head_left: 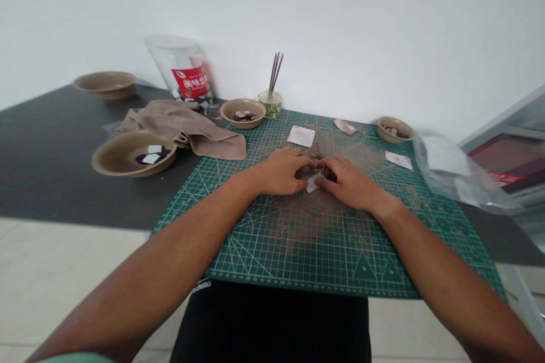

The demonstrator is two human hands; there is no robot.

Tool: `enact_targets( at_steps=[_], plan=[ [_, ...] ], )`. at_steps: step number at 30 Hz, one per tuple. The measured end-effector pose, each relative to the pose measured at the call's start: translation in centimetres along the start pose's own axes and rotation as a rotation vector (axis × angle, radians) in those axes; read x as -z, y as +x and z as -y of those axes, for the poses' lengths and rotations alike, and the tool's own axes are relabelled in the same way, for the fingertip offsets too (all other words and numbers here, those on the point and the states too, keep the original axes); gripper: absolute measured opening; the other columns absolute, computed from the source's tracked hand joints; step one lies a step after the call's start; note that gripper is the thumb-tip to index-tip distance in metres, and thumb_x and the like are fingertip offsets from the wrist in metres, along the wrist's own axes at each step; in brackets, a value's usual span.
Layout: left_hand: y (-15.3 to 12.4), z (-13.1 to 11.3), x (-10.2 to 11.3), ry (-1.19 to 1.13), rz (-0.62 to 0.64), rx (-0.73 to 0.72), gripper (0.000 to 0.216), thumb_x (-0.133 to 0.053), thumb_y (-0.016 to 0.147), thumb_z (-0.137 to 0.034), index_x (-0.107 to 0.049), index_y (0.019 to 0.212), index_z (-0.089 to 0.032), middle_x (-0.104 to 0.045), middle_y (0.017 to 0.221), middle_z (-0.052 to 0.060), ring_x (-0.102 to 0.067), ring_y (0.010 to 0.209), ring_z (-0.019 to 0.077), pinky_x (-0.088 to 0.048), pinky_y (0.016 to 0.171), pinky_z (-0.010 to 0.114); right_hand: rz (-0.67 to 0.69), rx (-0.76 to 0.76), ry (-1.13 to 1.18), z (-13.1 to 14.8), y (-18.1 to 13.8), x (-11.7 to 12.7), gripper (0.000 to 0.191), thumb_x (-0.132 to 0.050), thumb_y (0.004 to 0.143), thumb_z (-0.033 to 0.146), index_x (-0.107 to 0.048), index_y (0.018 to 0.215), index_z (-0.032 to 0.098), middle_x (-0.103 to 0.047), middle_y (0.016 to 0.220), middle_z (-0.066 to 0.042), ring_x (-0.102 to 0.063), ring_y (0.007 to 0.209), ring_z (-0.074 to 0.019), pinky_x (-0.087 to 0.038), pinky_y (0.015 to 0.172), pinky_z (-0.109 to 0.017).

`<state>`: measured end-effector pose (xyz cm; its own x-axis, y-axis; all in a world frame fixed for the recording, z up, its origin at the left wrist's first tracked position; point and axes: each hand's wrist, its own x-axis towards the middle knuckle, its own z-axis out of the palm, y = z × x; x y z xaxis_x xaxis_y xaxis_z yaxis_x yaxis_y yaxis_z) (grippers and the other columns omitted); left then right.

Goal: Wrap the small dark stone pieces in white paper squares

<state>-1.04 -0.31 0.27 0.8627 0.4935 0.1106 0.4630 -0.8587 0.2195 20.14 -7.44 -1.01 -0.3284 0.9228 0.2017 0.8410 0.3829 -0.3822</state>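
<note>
My left hand [283, 172] and my right hand [347, 181] meet over the middle of the green cutting mat [272, 244]. Between them lies a small white piece of paper [314, 182], close to the mat. My left hand's fingers are curled, with the thumb at the paper's left edge. The right hand's bent fingers and thumb hold its right side. Whether a smaller thing is under the fingertips, I cannot tell. Behind my hands lies a white square of paper [301, 136].
A brown cloth [183, 125] overlaps a bowl [114, 159] holding dark and white pieces. Along the wall stand a clear jar [187, 76], more bowls [243, 104] [395, 125] and a reed diffuser [271, 103]. A plastic bag [464, 176] lies at right, near a paper slip [399, 160].
</note>
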Motion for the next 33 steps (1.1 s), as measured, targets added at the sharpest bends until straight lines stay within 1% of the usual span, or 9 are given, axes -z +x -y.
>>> enact_targets(
  at_steps=[4, 9, 13, 17, 19, 21, 23, 27, 33],
  plan=[
    [-0.3, 0.0, -0.2, 0.012, 0.041, -0.022, 0.050, -0.052, 0.087, -0.043, -0.055, 0.135, -0.030, -0.056, 0.113, 0.009, -0.051, 0.106, 0.0297, -0.039, 0.092, 0.043, -0.021, -0.025, 0.087, 0.2, 0.1, 0.1, 0.025, -0.066, 0.085, 0.027, -0.059, 0.108, 0.018, -0.063, 0.090, -0.004, -0.056, 0.081, -0.0185, -0.042, 0.073, -0.031],
    [-0.4, -0.2, -0.2, 0.052, 0.052, -0.036, 0.054, -0.051, 0.087, -0.045, -0.049, 0.140, -0.036, -0.049, 0.127, 0.008, -0.045, 0.112, 0.0321, -0.033, 0.099, 0.050, -0.008, -0.005, 0.149, 0.3, 0.1, 0.5, 0.021, -0.067, 0.085, 0.028, -0.057, 0.102, 0.019, -0.063, 0.088, -0.002, -0.057, 0.079, -0.0168, -0.042, 0.071, -0.028],
    [-0.5, -0.6, 0.0, 0.070, 0.016, -0.070, 0.050, -0.055, 0.084, -0.043, -0.056, 0.132, -0.031, -0.049, 0.126, 0.008, -0.042, 0.116, 0.0316, -0.029, 0.104, 0.049, 0.015, 0.046, 0.052, 0.3, 0.2, 0.6, 0.020, -0.065, 0.087, 0.030, -0.060, 0.103, 0.019, -0.064, 0.090, -0.003, -0.057, 0.081, -0.0181, -0.041, 0.075, -0.031],
    [-0.6, -1.0, 0.0, 0.088, -0.026, -0.051, 0.046, -0.060, 0.080, -0.049, -0.060, 0.118, -0.022, -0.048, 0.125, 0.010, -0.042, 0.115, 0.0324, -0.031, 0.104, 0.048, 0.045, 0.128, -0.082, 0.1, 0.2, 0.4, 0.015, -0.061, 0.091, 0.029, -0.062, 0.102, 0.019, -0.066, 0.099, -0.006, -0.057, 0.095, -0.0223, -0.039, 0.090, -0.037],
    [-0.6, -1.0, 0.0, 0.068, -0.034, -0.021, 0.052, -0.062, 0.079, -0.052, -0.057, 0.122, -0.022, -0.047, 0.128, 0.010, -0.041, 0.117, 0.0331, -0.031, 0.104, 0.048, 0.057, 0.141, -0.110, 0.0, 0.1, 0.2, 0.013, -0.060, 0.091, 0.028, -0.062, 0.101, 0.019, -0.065, 0.103, -0.007, -0.056, 0.099, -0.0235, -0.038, 0.093, -0.039],
    [-0.6, -0.9, 0.0, 0.036, -0.023, -0.004, 0.059, -0.063, 0.079, -0.056, -0.054, 0.128, -0.026, -0.046, 0.130, 0.009, -0.040, 0.119, 0.0333, -0.030, 0.104, 0.049, 0.063, 0.149, -0.123, -0.1, 0.1, 0.2, 0.012, -0.059, 0.092, 0.028, -0.063, 0.099, 0.019, -0.065, 0.102, -0.007, -0.056, 0.099, -0.0236, -0.038, 0.093, -0.039],
    [-0.7, -0.7, 0.0, 0.021, 0.002, -0.020, 0.056, -0.061, 0.080, -0.058, -0.056, 0.127, -0.029, -0.045, 0.131, 0.008, -0.039, 0.120, 0.0332, -0.029, 0.105, 0.050, 0.063, 0.164, -0.130, 0.0, 0.0, 0.2, 0.011, -0.058, 0.092, 0.028, -0.064, 0.098, 0.019, -0.064, 0.101, -0.007, -0.056, 0.099, -0.0231, -0.039, 0.093, -0.039],
    [-0.7, -0.4, 0.1, 0.013, 0.010, -0.061, 0.042, -0.059, 0.083, -0.058, -0.065, 0.111, -0.028, -0.047, 0.128, 0.007, -0.042, 0.117, 0.0318, -0.030, 0.103, 0.049, 0.062, 0.178, -0.191, 0.4, 0.0, 0.3, 0.010, -0.057, 0.093, 0.027, -0.063, 0.094, 0.018, -0.063, 0.098, -0.007, -0.056, 0.095, -0.0229, -0.040, 0.089, -0.038],
    [-0.6, -0.3, -0.2, -0.022, -0.007, -0.059, 0.031, -0.061, 0.084, -0.053, -0.067, 0.097, -0.026, -0.050, 0.124, 0.006, -0.044, 0.112, 0.0295, -0.032, 0.100, 0.047, 0.086, 0.153, -0.270, 1.4, 0.0, 0.4, 0.008, -0.057, 0.091, 0.023, -0.062, 0.088, 0.018, -0.063, 0.091, -0.006, -0.054, 0.088, -0.0226, -0.039, 0.085, -0.037]
  ],
)
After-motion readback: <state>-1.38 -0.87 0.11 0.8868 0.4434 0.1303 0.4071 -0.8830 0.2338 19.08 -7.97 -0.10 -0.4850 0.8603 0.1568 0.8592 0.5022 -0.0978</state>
